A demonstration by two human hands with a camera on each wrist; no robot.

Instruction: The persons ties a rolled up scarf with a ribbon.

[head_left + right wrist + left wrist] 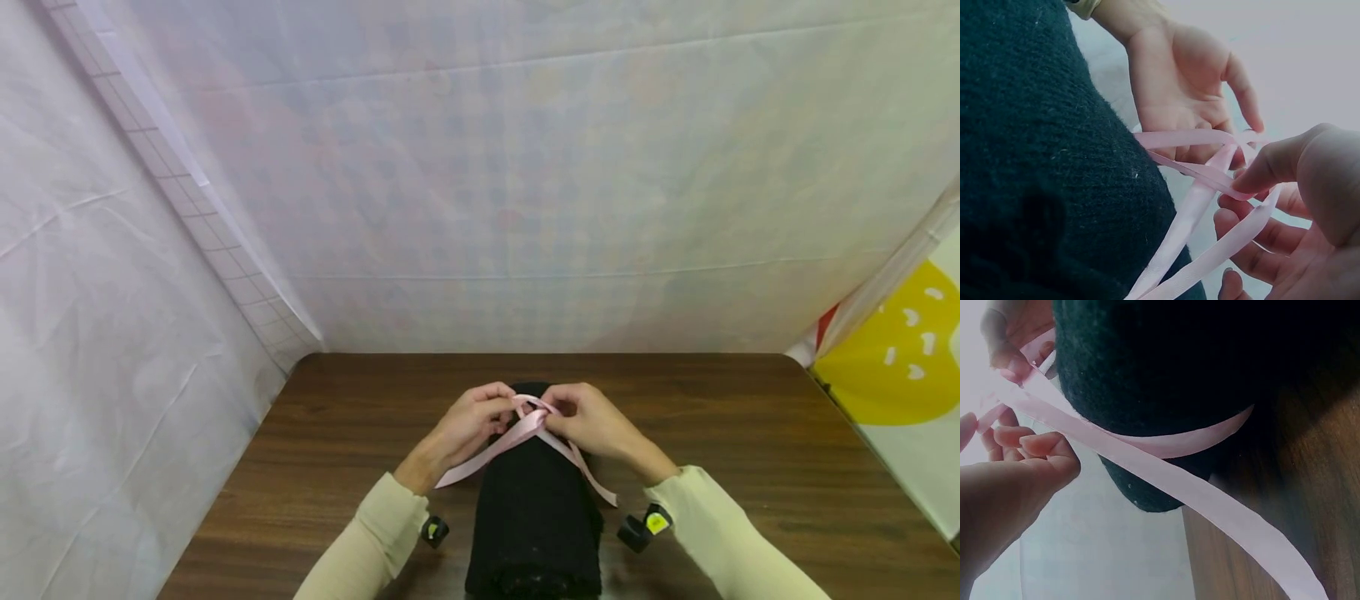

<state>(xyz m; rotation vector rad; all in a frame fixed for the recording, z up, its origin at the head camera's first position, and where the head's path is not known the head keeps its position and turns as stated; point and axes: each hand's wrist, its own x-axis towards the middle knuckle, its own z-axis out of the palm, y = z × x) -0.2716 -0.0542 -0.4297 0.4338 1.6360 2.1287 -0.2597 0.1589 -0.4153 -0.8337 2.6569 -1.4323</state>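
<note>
A rolled black knit cloth lies lengthwise on the table, with a pink ribbon passing round its far end. My left hand pinches a loop of the ribbon at the left of the crossing. On the other side, my right hand pinches the ribbon between thumb and fingers close to the crossing. Two loose tails trail down, one to each side of the roll. In the right wrist view the ribbon crosses itself between both hands. The left wrist view shows a band running under the dark roll.
The brown wooden table reaches back to a pale hanging sheet. Another white sheet hangs at the left. A yellow-patterned cloth is at the right edge. Each wrist wears a small black camera.
</note>
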